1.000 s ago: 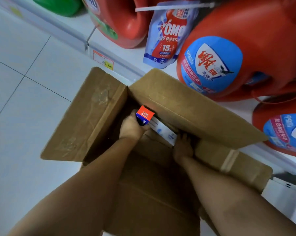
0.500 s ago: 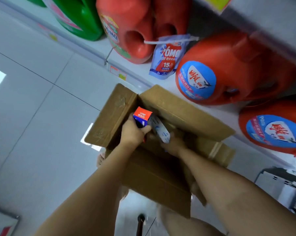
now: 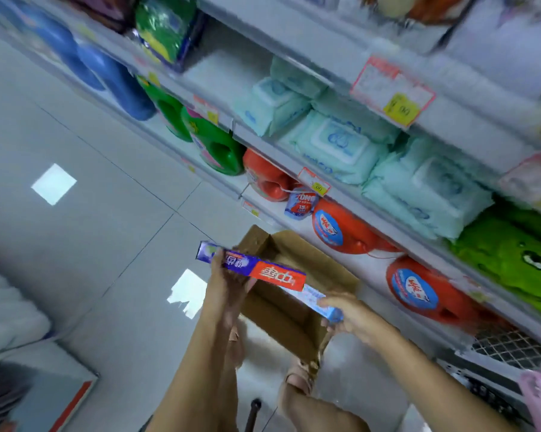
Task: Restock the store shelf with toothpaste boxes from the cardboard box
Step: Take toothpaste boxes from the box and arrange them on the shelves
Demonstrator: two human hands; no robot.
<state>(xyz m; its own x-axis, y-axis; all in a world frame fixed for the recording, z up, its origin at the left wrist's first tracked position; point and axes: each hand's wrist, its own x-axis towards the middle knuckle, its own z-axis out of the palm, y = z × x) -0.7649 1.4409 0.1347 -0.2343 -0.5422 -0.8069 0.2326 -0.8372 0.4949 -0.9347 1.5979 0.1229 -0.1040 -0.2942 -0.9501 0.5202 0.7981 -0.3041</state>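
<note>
Toothpaste box (image 3: 263, 271) now above cardboard box (image 3: 294, 319)

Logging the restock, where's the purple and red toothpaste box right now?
Head view, lower centre: the purple and red toothpaste box is in the left hand, above the open cardboard box, left of the red detergent jugs.

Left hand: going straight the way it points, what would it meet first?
Likely the leftmost red jug; the left hand, gripping the toothpaste box, seems above the cardboard box, though depth is unclear.
</note>
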